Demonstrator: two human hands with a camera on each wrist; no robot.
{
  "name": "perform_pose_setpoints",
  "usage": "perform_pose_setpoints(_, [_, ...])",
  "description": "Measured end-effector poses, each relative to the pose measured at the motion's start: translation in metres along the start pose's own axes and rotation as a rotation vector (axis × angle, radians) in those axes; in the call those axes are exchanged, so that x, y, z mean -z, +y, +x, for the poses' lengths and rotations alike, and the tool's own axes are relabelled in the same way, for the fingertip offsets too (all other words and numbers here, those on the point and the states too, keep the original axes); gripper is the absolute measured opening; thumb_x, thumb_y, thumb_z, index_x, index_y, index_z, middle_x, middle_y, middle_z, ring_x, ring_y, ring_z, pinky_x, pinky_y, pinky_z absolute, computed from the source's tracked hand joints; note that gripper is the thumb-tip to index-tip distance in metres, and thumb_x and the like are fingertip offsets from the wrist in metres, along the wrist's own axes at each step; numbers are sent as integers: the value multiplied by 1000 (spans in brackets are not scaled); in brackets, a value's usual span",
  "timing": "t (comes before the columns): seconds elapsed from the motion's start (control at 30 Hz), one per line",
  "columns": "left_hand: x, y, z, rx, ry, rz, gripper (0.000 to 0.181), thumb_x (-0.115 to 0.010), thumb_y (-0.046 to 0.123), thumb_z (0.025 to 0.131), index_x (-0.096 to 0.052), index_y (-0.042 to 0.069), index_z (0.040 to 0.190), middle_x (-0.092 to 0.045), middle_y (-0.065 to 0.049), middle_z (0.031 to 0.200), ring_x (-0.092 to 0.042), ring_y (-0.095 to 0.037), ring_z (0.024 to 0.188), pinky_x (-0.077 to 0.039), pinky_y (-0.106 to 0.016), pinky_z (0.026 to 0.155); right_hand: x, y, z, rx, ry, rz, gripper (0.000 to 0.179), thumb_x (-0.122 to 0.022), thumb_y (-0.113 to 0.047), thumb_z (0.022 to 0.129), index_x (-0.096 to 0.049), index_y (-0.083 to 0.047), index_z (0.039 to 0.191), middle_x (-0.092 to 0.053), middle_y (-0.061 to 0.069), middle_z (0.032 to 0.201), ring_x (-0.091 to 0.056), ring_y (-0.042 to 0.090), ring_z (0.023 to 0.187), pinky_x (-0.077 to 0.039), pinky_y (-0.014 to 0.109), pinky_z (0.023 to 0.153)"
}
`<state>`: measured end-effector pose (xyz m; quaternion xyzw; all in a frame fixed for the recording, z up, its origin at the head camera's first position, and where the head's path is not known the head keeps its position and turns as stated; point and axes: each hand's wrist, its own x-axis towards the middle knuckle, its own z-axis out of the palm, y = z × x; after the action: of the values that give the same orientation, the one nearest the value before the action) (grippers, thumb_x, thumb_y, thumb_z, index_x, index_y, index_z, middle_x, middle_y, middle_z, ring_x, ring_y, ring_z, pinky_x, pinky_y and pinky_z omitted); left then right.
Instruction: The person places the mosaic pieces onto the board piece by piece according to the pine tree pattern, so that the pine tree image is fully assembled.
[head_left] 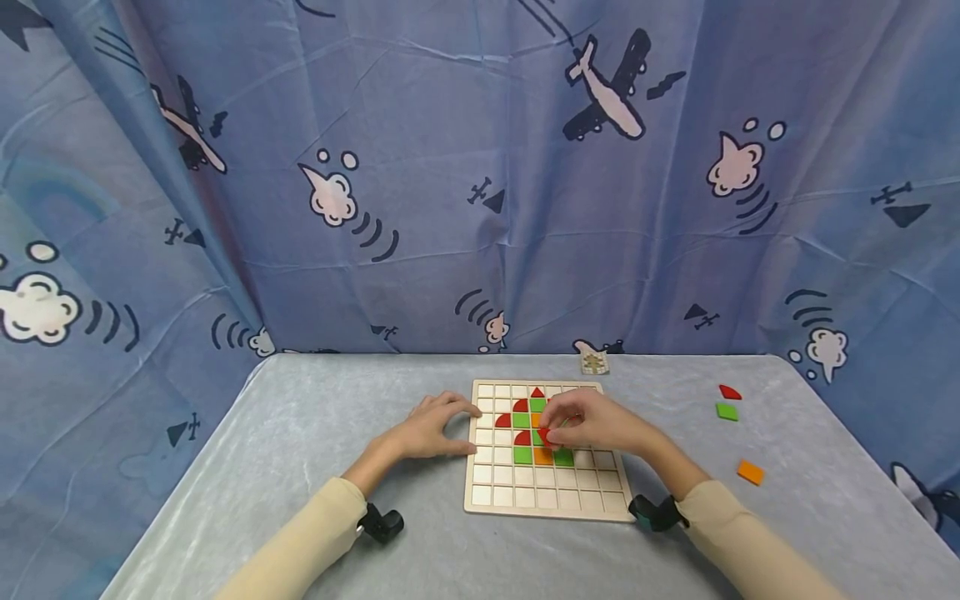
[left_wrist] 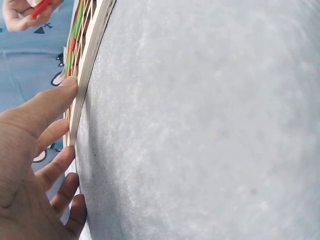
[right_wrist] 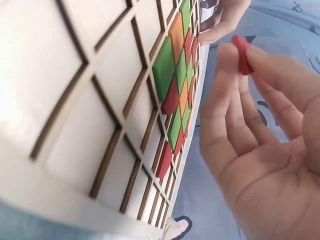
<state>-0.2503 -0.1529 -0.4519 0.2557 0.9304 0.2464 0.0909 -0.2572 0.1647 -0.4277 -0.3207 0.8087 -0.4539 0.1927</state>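
Note:
A square wooden grid board (head_left: 495, 497) lies on the table, its middle cells holding red, green and orange tiles in a stepped shape. Along its left edge my left hand (head_left: 431, 427) rests with fingers and thumb spread; in the left wrist view that hand (left_wrist: 30, 145) touches the frame with its thumb. My right hand (head_left: 596, 418) is over the board's middle. Between thumb and fingertip it pinches a red tile (right_wrist: 242, 56), seen nearly edge-on above the grid. Among the placed pieces is a green tile (right_wrist: 163, 70) in the right wrist view.
Right of the board lie a red quarter-round tile (head_left: 730, 392), a green square tile (head_left: 727, 412) and an orange square tile (head_left: 751, 472). A small patterned card (head_left: 595, 362) is at the table's back edge. Behind hangs a blue printed curtain (head_left: 420, 183).

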Motion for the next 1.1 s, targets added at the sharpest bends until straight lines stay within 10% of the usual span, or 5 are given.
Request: perform_pose_setpoints(1.1, [1,1,1,14,0,-12,55,-75,45,85,-58,27,134,-48,-4,146,-42,-31,132,-35,-56,110,-28,-13,37,28,-27,-3,9,-74,-9,87,-73,-1,91,-74,18,85,-65,16,69,-55,28,62])
